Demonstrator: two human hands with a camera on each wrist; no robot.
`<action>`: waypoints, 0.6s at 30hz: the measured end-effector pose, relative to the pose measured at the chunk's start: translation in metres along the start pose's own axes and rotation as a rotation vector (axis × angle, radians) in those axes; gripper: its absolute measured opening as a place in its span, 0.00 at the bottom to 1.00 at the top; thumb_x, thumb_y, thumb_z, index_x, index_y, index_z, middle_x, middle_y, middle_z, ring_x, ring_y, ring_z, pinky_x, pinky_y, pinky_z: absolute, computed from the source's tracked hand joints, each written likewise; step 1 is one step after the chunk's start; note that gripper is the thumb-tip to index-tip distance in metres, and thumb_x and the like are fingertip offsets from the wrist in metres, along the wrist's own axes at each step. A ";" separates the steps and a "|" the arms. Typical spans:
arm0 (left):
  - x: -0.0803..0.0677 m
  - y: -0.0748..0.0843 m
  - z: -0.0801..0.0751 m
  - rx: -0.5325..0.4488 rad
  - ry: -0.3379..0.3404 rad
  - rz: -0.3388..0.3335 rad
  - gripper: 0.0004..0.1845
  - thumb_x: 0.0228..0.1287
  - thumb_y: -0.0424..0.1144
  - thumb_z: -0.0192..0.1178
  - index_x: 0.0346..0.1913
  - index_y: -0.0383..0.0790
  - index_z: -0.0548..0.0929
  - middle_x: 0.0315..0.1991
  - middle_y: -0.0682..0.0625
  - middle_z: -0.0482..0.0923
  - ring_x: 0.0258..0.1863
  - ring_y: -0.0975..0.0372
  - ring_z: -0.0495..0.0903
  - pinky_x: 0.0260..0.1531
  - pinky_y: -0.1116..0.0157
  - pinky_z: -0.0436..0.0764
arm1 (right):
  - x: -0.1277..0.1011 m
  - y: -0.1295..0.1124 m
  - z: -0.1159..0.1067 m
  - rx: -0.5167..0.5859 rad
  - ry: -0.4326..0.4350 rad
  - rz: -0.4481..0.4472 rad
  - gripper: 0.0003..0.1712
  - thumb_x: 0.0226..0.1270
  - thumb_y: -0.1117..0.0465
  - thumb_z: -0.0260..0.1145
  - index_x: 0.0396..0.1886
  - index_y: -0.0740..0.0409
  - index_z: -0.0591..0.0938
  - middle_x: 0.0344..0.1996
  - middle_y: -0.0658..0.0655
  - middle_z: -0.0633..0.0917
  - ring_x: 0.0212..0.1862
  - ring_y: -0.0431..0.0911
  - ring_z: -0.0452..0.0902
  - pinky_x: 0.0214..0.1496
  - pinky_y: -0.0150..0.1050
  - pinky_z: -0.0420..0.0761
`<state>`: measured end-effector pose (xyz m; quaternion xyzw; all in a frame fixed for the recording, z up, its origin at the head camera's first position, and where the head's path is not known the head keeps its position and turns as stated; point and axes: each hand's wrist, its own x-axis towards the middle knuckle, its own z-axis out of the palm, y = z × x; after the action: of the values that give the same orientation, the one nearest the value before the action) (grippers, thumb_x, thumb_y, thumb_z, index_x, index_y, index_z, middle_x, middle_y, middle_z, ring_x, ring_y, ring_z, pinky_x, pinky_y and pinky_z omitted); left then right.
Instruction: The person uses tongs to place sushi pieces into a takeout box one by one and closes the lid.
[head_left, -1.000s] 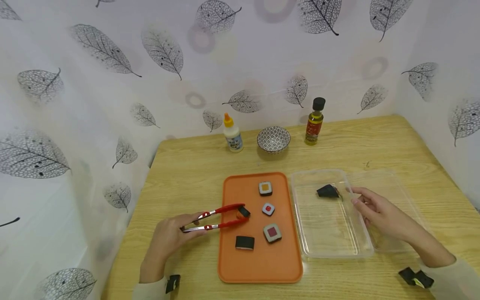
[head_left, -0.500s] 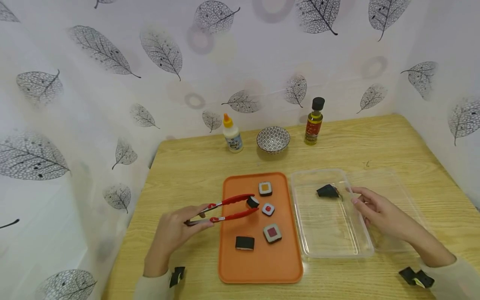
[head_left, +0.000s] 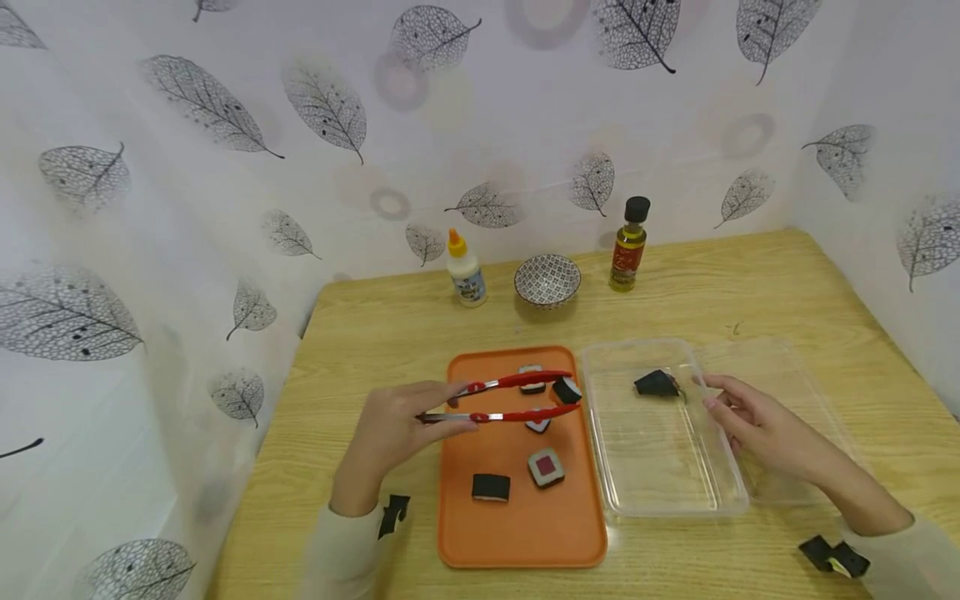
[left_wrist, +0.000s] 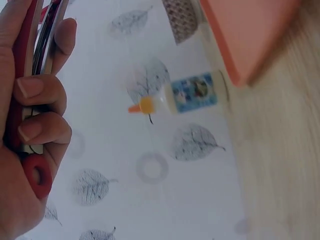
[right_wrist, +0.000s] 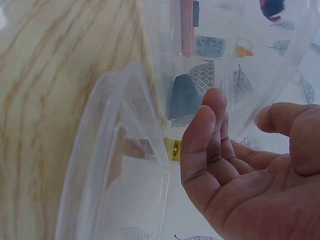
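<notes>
Wood-grain table point(head_left: 750, 283) sits in a leaf-papered corner; left hand point(head_left: 390, 429) grips red tongs point(head_left: 510, 398) pinching a sushi piece point(head_left: 566, 389), right hand point(head_left: 757, 421) rests relaxed at the clear container point(head_left: 652, 492).

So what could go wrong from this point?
The sushi piece sits at the very tips of the red tongs, held by the left hand; it may slip onto the orange tray. It must also clear the clear container rim, and the right hand rests loosely there, so a knock could shift it.
</notes>
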<state>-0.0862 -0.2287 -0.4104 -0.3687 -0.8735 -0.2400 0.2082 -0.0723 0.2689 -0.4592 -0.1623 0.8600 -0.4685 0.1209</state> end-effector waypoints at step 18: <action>0.076 0.049 0.068 0.306 -0.012 0.274 0.25 0.51 0.74 0.71 0.42 0.61 0.92 0.22 0.67 0.79 0.13 0.74 0.61 0.17 0.74 0.48 | -0.001 0.003 0.001 -0.005 0.011 -0.034 0.26 0.88 0.64 0.49 0.76 0.74 0.64 0.31 0.53 0.77 0.22 0.44 0.73 0.22 0.37 0.75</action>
<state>-0.1110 -0.1184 -0.4108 -0.4497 -0.8427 -0.0715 0.2872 -0.0716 0.2703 -0.4625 -0.1747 0.8589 -0.4692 0.1075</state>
